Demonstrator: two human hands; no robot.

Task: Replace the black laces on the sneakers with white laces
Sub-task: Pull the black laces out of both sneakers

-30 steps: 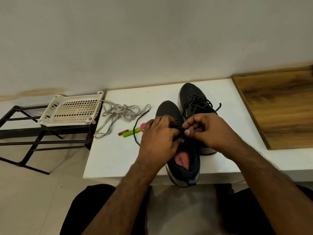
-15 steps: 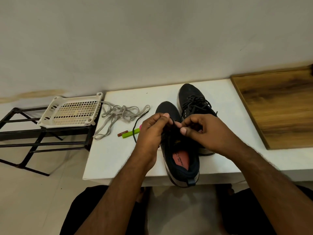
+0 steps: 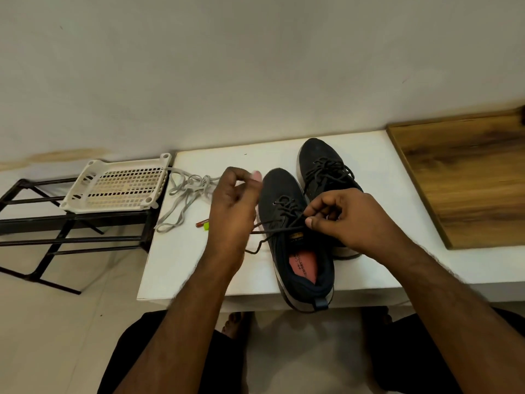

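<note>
Two black sneakers stand on the white table (image 3: 196,268). The near sneaker (image 3: 284,189) has its heel over the front edge, and its black lace (image 3: 277,224) is partly pulled out to the left. My right hand (image 3: 349,220) pinches that lace at the tongue. My left hand (image 3: 234,209) is left of the toe with its fingers curled; the lace strands run into it, and a loose end hangs below it. The far sneaker (image 3: 318,155) is still laced in black. The white laces (image 3: 187,191) lie in a heap on the table's left side.
A green marker (image 3: 206,226) and a small red stick (image 3: 201,222) lie below the white laces. Left of the table, a white plastic basket (image 3: 119,186) rests on a black metal rack (image 3: 42,223). A wooden board (image 3: 468,177) covers the right side.
My left hand has moved left and away from the sneaker, drawing the black lace out with it. My right hand stays at the tongue, which now shows.
</note>
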